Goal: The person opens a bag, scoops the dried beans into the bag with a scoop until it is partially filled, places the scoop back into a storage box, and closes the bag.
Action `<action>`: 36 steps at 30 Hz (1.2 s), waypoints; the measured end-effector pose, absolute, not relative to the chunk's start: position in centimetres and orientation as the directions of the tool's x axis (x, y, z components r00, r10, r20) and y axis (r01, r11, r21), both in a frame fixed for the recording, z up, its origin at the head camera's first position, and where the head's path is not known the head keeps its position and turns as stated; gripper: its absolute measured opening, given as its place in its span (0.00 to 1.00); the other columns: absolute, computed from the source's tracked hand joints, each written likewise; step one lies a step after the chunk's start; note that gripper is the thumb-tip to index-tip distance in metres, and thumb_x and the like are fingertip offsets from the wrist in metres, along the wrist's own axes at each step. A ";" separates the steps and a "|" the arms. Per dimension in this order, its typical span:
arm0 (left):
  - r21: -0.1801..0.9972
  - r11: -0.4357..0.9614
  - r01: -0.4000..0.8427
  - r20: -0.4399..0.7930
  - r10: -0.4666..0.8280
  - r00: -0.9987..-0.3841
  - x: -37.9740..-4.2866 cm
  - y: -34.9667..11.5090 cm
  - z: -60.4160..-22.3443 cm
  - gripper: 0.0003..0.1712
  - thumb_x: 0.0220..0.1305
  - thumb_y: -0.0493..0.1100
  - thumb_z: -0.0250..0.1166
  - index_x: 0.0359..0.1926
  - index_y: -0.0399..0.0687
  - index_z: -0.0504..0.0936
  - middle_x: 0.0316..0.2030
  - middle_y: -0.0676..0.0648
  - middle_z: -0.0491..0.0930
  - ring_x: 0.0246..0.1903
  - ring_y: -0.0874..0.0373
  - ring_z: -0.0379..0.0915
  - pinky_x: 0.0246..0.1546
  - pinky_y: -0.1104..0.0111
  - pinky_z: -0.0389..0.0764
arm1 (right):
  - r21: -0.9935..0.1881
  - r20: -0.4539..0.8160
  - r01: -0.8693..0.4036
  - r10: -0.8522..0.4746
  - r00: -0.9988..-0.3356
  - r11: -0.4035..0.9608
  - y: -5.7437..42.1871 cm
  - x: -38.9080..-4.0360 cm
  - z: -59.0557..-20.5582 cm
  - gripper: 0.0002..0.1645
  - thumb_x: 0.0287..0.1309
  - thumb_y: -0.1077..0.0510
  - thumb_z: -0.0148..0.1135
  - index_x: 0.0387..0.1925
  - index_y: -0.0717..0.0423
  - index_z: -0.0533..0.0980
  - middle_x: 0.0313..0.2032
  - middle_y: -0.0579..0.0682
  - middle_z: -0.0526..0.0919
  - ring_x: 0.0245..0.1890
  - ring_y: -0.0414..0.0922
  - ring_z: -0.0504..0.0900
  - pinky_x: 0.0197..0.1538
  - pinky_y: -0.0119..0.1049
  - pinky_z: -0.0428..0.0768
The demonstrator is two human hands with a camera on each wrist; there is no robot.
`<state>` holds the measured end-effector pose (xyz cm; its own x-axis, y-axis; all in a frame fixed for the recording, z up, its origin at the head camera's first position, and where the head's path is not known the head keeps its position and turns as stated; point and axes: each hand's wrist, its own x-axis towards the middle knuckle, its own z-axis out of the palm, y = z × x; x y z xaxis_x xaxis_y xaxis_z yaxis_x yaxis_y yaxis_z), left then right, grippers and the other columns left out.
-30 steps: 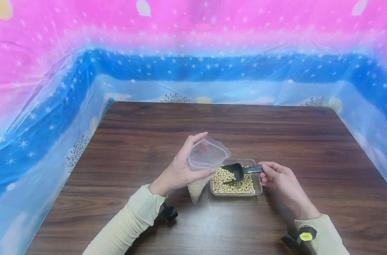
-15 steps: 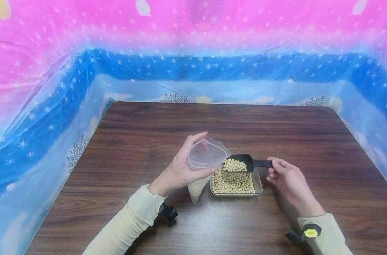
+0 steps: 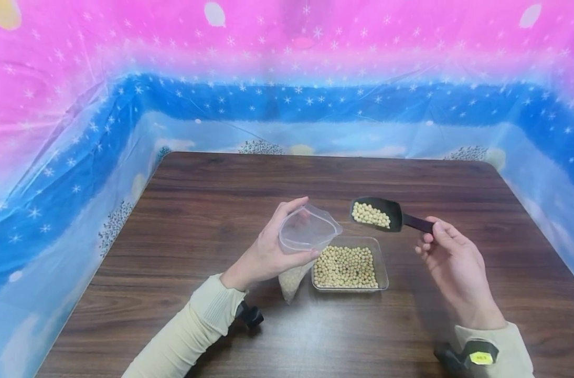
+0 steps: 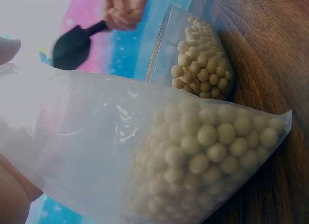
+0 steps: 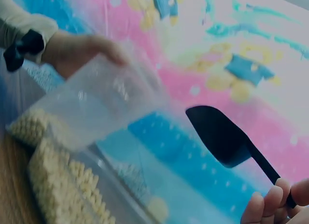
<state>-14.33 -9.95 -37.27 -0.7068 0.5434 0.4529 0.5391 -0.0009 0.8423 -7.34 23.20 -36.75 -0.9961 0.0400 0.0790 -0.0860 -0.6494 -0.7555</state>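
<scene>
My left hand (image 3: 268, 252) grips a translucent plastic bag (image 4: 91, 108) near its top, thumb and fingers holding the mouth wide. Dried soybeans or similar round pale beans (image 4: 207, 151) fill the bag's lower part, which reaches down to the table. My right hand (image 3: 459, 262) pinches the handle of a black scoop (image 3: 395, 212), raised above and behind the clear plastic box. Pale beans (image 3: 369, 214) lie in the scoop's bowl. Beside the bag, the box (image 3: 383, 270) holds a layer of the same beans.
A dark wood-grain table (image 3: 211, 189) carries the box and bag. Pink and blue patterned cloth (image 3: 287, 100) hangs around its back and sides. Black straps with small devices sit on both wrists, the right one bearing a yellow label (image 3: 481, 358).
The scoop has come up out of the box with beans in it, and my right hand has moved up and to the right. The left hand and bag have stayed put.
</scene>
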 end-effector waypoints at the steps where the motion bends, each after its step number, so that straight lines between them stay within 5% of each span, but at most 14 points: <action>1: 0.841 0.000 0.541 0.454 0.544 -0.706 -14.3 -9.9 -37.2 0.53 0.50 0.36 0.76 0.72 0.56 0.56 0.55 0.44 0.67 0.55 0.49 0.67 0.45 0.61 0.83 | -0.750 0.094 -0.101 0.045 -0.995 -0.653 23.0 -7.2 -36.3 0.12 0.72 0.63 0.47 0.49 0.65 0.72 0.29 0.52 0.76 0.30 0.44 0.75 0.37 0.33 0.80; 12: 0.852 0.017 0.523 0.429 0.551 -0.716 -12.5 -10.0 -34.2 0.49 0.50 0.30 0.73 0.70 0.39 0.57 0.54 0.35 0.67 0.54 0.39 0.66 0.48 0.51 0.81 | -0.758 0.225 -0.219 0.070 -0.972 -0.614 19.5 -5.7 -32.7 0.15 0.72 0.67 0.44 0.53 0.68 0.73 0.32 0.55 0.80 0.35 0.45 0.79 0.41 0.35 0.82; 20: 0.867 0.013 0.498 0.408 0.556 -0.724 -12.6 -10.1 -34.3 0.48 0.51 0.31 0.73 0.70 0.42 0.57 0.55 0.36 0.66 0.54 0.41 0.68 0.48 0.59 0.82 | -0.793 0.299 -0.307 0.103 -0.949 -0.526 18.1 -5.2 -32.1 0.15 0.70 0.70 0.45 0.55 0.71 0.70 0.33 0.56 0.80 0.35 0.45 0.80 0.42 0.36 0.83; 27: 0.861 -0.001 0.509 0.426 0.550 -0.718 -13.8 -10.0 -36.5 0.51 0.51 0.36 0.75 0.72 0.57 0.56 0.56 0.48 0.67 0.55 0.51 0.68 0.46 0.62 0.83 | -0.802 0.368 -0.370 0.100 -0.924 -0.470 17.5 -5.0 -32.0 0.16 0.69 0.72 0.44 0.55 0.72 0.70 0.33 0.57 0.81 0.34 0.46 0.81 0.42 0.36 0.83; 36: 0.860 0.020 0.509 0.415 0.552 -0.723 -12.3 -10.0 -33.9 0.48 0.51 0.30 0.72 0.70 0.40 0.57 0.55 0.38 0.67 0.54 0.42 0.67 0.48 0.57 0.82 | -0.853 0.373 -0.400 0.145 -0.917 -0.336 16.8 -4.6 -31.4 0.15 0.68 0.72 0.48 0.54 0.71 0.71 0.32 0.54 0.81 0.33 0.43 0.81 0.42 0.35 0.84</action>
